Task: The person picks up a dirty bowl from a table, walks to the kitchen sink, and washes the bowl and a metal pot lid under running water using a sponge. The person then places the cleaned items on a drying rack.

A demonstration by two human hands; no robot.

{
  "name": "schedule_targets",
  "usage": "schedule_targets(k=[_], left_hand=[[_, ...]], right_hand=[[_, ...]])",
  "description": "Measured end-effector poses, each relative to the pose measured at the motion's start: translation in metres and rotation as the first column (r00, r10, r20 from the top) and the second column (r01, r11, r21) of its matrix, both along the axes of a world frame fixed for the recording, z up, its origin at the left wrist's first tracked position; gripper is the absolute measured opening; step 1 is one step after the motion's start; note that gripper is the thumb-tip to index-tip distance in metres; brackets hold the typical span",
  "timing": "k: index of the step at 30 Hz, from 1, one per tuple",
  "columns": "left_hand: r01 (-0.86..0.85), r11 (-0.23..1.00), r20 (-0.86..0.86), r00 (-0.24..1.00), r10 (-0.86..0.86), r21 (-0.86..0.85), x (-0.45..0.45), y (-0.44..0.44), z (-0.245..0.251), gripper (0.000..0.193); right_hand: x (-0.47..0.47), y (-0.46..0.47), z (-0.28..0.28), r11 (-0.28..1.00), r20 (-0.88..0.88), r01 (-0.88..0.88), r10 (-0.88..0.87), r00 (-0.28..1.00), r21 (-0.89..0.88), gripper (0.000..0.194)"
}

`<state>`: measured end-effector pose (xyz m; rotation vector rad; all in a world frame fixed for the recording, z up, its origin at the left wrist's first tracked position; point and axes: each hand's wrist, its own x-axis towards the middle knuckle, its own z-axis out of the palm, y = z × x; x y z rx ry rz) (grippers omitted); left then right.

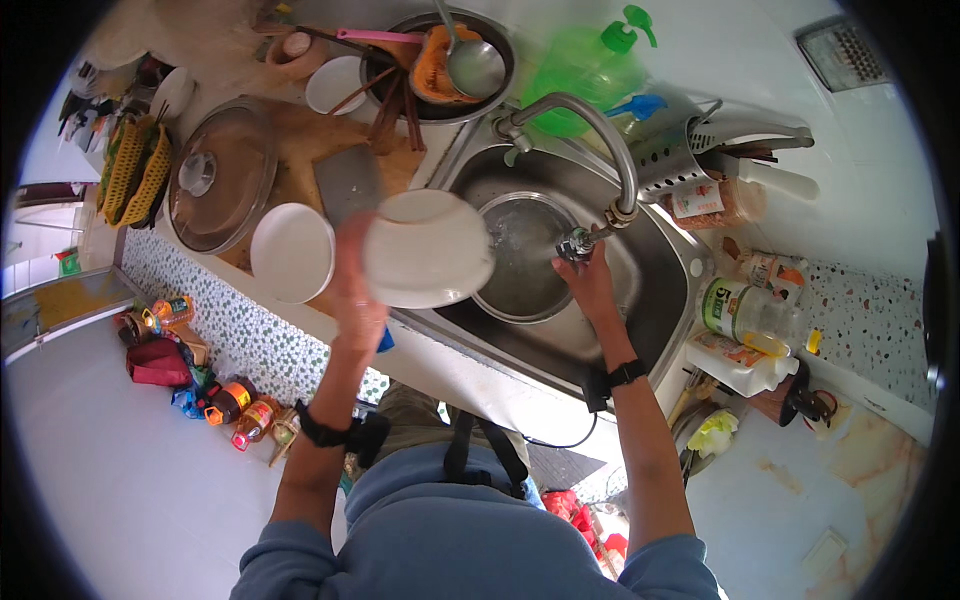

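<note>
My left hand [356, 289], blurred, grips a white bowl [429, 249], which is tilted with its underside towards me beside the sink's left edge. The fingers of my right hand [589, 277] are around the spout head [576, 244] of the metal faucet [611, 142], over the stainless steel sink [649, 277]. Below the faucet a round metal basin [525, 292] with water in it sits in the sink. Another white bowl [292, 253] stands on the wooden cutting board, left of my left hand.
A glass lid [217, 180] and a cleaver blade [349, 180] lie on the board. Behind stands a metal pot [499, 45] with a ladle [476, 69] and cut pumpkin. A green pump bottle [585, 67], a perforated utensil holder [671, 161] and plastic bottles [757, 315] surround the sink.
</note>
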<state>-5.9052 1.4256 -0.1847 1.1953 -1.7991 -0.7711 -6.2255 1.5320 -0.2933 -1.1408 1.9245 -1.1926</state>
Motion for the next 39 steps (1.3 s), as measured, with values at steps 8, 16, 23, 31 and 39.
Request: schedule_targets(k=[8,16,23,31,39], left_hand=[[-0.278,0.735,-0.058,0.917,0.396,0.618,0.153,-0.035,0.028,0.039],[-0.348,0.671,0.17,0.933,0.317,0.655,0.172,-0.053,0.003,0.038],[-0.28,0.913,0.296,0.936,0.191,0.296,0.117,-0.046,-0.01,0.031],[0.407,0.908,0.821,0.55,-0.154,-0.102,-0.101,-0.005,-0.064,0.02],[0.206,0.39,0.229,0.538,-0.812,0.897,-0.101,0.015,-0.092,0.038]], right_hand=[[-0.073,0.121,-0.055,0.593,-0.425,0.086,0.461,0.779,0.8,0.064],[-0.095,0.167,-0.142,0.369,-0.269,-0.072,0.785,0.558,0.927,0.077],[-0.086,0.135,-0.082,0.69,-0.363,-0.234,0.601,0.712,0.685,0.042],[-0.018,0.039,0.015,0.916,-0.181,-0.147,0.228,0.957,0.374,0.033],[0.027,-0.026,-0.096,0.777,-0.316,0.079,0.159,0.936,0.625,0.037]])
